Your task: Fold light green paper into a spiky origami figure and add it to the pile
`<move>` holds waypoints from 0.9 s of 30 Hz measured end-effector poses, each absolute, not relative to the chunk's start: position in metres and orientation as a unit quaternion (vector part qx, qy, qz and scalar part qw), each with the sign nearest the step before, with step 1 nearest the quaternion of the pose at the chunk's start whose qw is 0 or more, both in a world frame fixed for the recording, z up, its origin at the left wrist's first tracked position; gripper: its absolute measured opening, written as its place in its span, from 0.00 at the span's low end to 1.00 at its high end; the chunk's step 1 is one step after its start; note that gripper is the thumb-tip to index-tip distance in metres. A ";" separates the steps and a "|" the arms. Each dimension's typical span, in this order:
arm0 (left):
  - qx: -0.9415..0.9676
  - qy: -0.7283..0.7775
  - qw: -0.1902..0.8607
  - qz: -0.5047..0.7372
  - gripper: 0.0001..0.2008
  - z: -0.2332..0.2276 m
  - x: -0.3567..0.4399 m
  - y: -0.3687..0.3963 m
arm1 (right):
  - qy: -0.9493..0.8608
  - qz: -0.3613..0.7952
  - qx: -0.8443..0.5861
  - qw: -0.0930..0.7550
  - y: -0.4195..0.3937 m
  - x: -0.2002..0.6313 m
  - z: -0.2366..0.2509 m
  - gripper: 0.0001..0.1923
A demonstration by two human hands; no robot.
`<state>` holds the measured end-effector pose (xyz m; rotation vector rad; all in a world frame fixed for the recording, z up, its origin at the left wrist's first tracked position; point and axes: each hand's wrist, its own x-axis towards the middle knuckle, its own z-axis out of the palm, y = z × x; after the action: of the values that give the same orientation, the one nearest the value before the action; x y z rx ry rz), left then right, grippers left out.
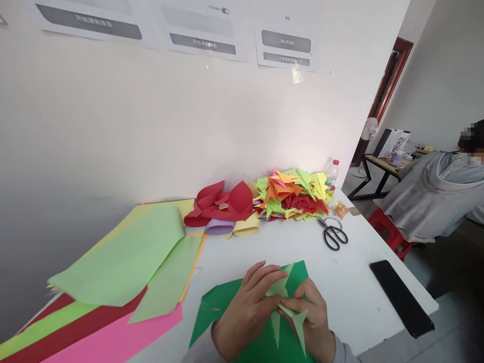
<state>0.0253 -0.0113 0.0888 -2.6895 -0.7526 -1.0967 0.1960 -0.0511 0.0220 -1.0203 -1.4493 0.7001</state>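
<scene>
Between my two hands is a pale green piece of folded paper (279, 288) with several pointed ends. My left hand (249, 307) pinches it from the left, its fingers lying across the top part. From the right, my right hand (312, 315) grips it with thumb and bent forefinger. The two hands nearly meet at the middle of the paper, so the creases there are partly hidden. Beneath them lies a dark green sheet (215, 302) on the white table (359, 282).
Large coloured sheets (128, 257) cover the left side. Along the wall sit rolled and curved paper pieces (241, 197) and a pile of folded paper shapes (287, 194). Black-handled scissors (333, 236), a bottle (331, 174) and a black phone-like slab (401, 297) are at right. A person (423, 186) sits beyond.
</scene>
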 end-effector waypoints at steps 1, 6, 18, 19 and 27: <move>-0.896 -0.247 0.066 -0.364 0.12 0.089 0.025 -0.011 | -0.642 0.258 -0.427 0.582 -0.052 0.197 0.024 0.04; -0.891 -0.247 0.049 -0.378 0.10 0.087 0.019 -0.008 | -0.700 0.107 -0.388 0.590 -0.055 0.196 0.036 0.08; -0.821 -0.284 -0.003 -0.496 0.09 0.071 0.012 0.004 | -0.678 0.094 -0.406 0.606 -0.047 0.215 0.048 0.10; -0.793 -0.309 -0.021 -0.525 0.11 0.065 0.011 0.009 | -0.652 0.090 -0.428 0.620 -0.044 0.221 0.053 0.10; -0.689 -0.414 -0.116 -0.583 0.08 0.000 0.018 0.059 | -0.491 0.110 -0.573 0.647 0.041 0.284 0.103 0.16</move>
<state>0.0182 0.0589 0.0004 -2.3419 -1.4076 -1.9806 0.2839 0.0414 0.1031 -1.3025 -1.1165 0.2501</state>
